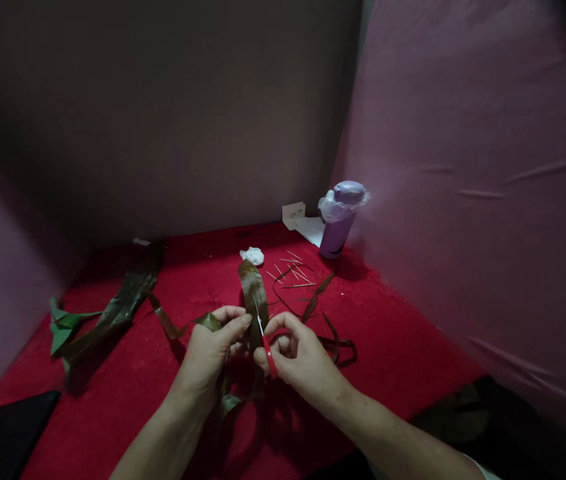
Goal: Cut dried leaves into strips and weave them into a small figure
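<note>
My left hand (pixel 216 340) pinches a long green-brown leaf strip (pixel 253 287) between thumb and fingers; the strip stands up from the grip, and a folded piece of leaf shows behind the knuckles. My right hand (pixel 297 350) is closed round the red handles of a small pair of scissors (pixel 269 353). The metal blades lie against the leaf strip, pointing up and away from me. Whether they have cut into it I cannot tell. Beneath the hands a loose leaf end (pixel 230 402) hangs near the red cloth.
Several toothpicks (pixel 295 273) and thin leaf scraps (pixel 320 293) lie on the red cloth (pixel 387 340). Beyond are a crumpled white tissue (pixel 253 256), a white card (pixel 293 215) and a purple bin (pixel 335 235) lined with plastic. Larger leaves (pixel 123 300) lie left. Pink and grey walls enclose the table.
</note>
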{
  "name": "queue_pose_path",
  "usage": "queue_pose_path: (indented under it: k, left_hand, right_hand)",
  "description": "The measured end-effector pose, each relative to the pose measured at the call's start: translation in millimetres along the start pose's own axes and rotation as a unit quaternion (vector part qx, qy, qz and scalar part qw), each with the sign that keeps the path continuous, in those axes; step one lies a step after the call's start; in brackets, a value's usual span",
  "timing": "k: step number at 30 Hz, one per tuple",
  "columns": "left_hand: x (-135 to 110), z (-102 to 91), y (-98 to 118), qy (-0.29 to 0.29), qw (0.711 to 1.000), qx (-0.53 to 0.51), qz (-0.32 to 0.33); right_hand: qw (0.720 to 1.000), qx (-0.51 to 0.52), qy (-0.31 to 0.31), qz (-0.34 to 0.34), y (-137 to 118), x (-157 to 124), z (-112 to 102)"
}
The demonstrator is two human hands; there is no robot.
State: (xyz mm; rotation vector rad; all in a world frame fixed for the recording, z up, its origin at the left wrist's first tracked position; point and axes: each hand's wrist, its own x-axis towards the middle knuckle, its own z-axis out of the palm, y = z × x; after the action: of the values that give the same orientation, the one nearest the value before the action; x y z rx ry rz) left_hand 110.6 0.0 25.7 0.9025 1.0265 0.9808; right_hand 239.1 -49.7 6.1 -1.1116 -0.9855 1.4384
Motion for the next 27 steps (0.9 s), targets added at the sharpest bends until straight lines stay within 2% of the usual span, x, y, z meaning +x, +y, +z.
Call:
queue_pose_path:
  k: [9,16,27]
  left_hand:
    - [3,-6.5,-1,0.000,1.000,0.023,0.014]
    - [3,-10.3,-2,-0.008,1.000,0.017,0.006]
    - [1,-14.6,4,-0.025,0.995,0.094,0.020]
  right_hand:
    - [0.998,-0.063,-0.023,-0.017,2,0,6]
    - [1.000,-0.030,0.001,0.001,2,0,14]
    - [0.999,-0.049,-0.005,0.010,-2,-2,13]
